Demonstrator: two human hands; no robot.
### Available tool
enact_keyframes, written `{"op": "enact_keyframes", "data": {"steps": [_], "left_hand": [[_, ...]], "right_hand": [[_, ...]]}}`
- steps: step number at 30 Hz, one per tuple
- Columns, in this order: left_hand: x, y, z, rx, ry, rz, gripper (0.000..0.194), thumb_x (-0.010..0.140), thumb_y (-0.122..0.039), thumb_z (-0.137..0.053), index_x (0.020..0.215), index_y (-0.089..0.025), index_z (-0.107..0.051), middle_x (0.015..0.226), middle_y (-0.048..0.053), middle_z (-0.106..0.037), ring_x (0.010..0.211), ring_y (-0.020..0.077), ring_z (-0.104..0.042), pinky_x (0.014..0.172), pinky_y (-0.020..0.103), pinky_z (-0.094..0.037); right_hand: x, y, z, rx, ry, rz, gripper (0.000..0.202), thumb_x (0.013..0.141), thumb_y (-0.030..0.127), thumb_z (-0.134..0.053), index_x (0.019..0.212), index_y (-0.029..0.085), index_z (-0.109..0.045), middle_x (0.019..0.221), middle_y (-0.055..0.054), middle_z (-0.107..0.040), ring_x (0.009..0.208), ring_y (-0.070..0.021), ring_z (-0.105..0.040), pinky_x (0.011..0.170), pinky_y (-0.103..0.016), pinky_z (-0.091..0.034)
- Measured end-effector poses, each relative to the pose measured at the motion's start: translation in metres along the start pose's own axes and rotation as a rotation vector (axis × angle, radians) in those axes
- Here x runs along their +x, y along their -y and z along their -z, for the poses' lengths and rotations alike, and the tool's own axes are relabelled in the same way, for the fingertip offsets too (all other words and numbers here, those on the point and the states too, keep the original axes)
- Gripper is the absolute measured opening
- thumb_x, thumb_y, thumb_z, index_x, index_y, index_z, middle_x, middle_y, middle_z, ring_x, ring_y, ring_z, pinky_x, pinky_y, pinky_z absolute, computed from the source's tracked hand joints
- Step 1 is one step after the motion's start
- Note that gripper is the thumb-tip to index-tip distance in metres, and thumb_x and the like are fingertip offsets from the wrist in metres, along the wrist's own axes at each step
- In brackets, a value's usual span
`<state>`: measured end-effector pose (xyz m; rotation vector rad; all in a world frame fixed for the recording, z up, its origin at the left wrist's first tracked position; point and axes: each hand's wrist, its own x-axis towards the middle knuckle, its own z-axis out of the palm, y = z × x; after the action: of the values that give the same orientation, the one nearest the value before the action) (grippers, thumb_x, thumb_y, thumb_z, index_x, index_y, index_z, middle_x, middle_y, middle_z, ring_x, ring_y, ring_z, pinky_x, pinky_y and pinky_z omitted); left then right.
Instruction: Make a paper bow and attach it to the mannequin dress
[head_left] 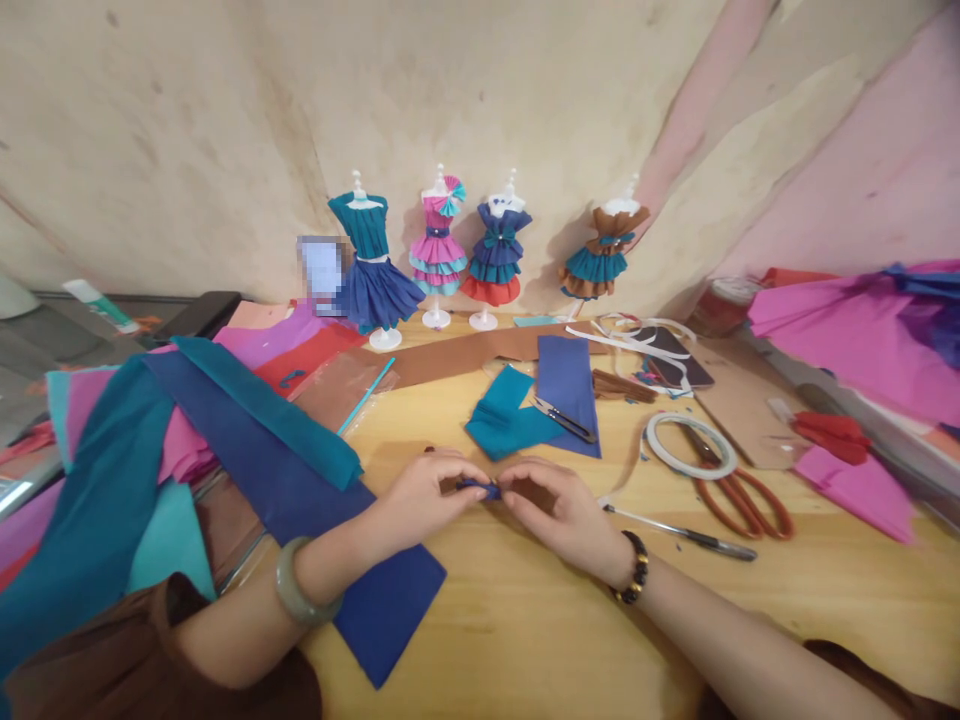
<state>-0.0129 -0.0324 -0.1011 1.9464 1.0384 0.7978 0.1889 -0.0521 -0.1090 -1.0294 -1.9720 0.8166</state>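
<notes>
A small dark blue crepe paper piece (489, 490) is pinched between my two hands over the middle of the table. My left hand (435, 490) grips its left end between thumb and fingers. On its right end, the fingertips of my right hand (555, 505) are closed. The exact shape of the piece is mostly hidden by my fingers. Just beyond my hands lie a folded teal crepe sheet (504, 415) and a blue sheet (574, 375), with thread snips (564, 420) resting across them. A long blue strip (390, 620) passes beneath my left forearm.
Several small dress forms in paper dresses, one teal and blue (375, 265), stand along the wall. At right are a roll of white tape (651, 445), orange-handled scissors (750, 505) and a pen (690, 535). Crepe sheets (112, 450) pile up at left; a glue stick (101, 305) lies behind.
</notes>
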Motion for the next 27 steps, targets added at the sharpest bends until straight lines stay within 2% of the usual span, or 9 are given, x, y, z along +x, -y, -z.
{"op": "enact_keyframes", "data": {"steps": [3,6,11,21,24,27], "left_hand": [[0.000,-0.003,-0.002,-0.130,-0.030,0.146,0.012,0.075,-0.018,-0.066,0.083,-0.017,-0.074,0.084,0.004,-0.076,0.079,0.0176,-0.068,0.073,0.025,-0.050],[-0.001,-0.004,-0.003,-0.187,-0.049,0.186,0.013,0.073,-0.020,-0.065,0.083,-0.017,-0.074,0.082,0.004,-0.076,0.075,0.0173,-0.067,0.069,0.025,-0.050],[-0.002,-0.003,-0.003,-0.168,-0.086,0.156,0.013,0.072,-0.021,-0.066,0.080,-0.016,-0.074,0.078,0.005,-0.073,0.071,0.0166,-0.066,0.067,0.025,-0.050],[-0.002,0.000,-0.001,-0.040,-0.067,0.077,0.011,0.075,-0.022,-0.066,0.080,-0.018,-0.075,0.078,0.003,-0.074,0.075,0.0168,-0.066,0.071,0.025,-0.050],[-0.001,0.000,-0.001,-0.056,-0.061,0.063,0.010,0.076,-0.021,-0.066,0.080,-0.018,-0.075,0.079,0.004,-0.074,0.075,0.0170,-0.067,0.071,0.025,-0.050],[-0.001,-0.001,-0.001,-0.088,-0.058,0.087,0.011,0.076,-0.020,-0.066,0.081,-0.018,-0.075,0.081,0.004,-0.075,0.076,0.0174,-0.067,0.070,0.026,-0.050]], "right_hand": [[0.000,0.001,-0.004,0.058,-0.011,-0.062,0.015,0.081,0.024,-0.065,0.095,0.020,-0.065,0.089,-0.006,-0.071,0.081,-0.0181,-0.065,0.075,-0.030,-0.050],[0.000,0.002,-0.007,0.071,-0.007,-0.072,0.014,0.081,0.026,-0.065,0.094,0.020,-0.068,0.089,-0.006,-0.072,0.082,-0.0185,-0.066,0.074,-0.030,-0.051],[0.000,0.001,-0.009,0.079,-0.035,-0.090,0.010,0.084,0.023,-0.061,0.085,0.021,-0.071,0.083,-0.005,-0.073,0.075,-0.0167,-0.066,0.071,-0.028,-0.051],[-0.002,-0.005,-0.015,0.130,-0.109,-0.194,0.008,0.080,0.026,-0.064,0.077,0.019,-0.066,0.074,-0.003,-0.071,0.066,-0.0151,-0.065,0.062,-0.025,-0.052],[-0.003,-0.005,-0.016,0.146,-0.128,-0.182,0.008,0.079,0.027,-0.065,0.083,0.019,-0.065,0.076,-0.003,-0.071,0.066,-0.0154,-0.065,0.062,-0.026,-0.053],[-0.003,-0.006,-0.015,0.105,-0.154,-0.139,0.018,0.078,0.028,-0.067,0.094,0.020,-0.068,0.085,-0.005,-0.072,0.072,-0.0172,-0.066,0.067,-0.029,-0.055]]}}
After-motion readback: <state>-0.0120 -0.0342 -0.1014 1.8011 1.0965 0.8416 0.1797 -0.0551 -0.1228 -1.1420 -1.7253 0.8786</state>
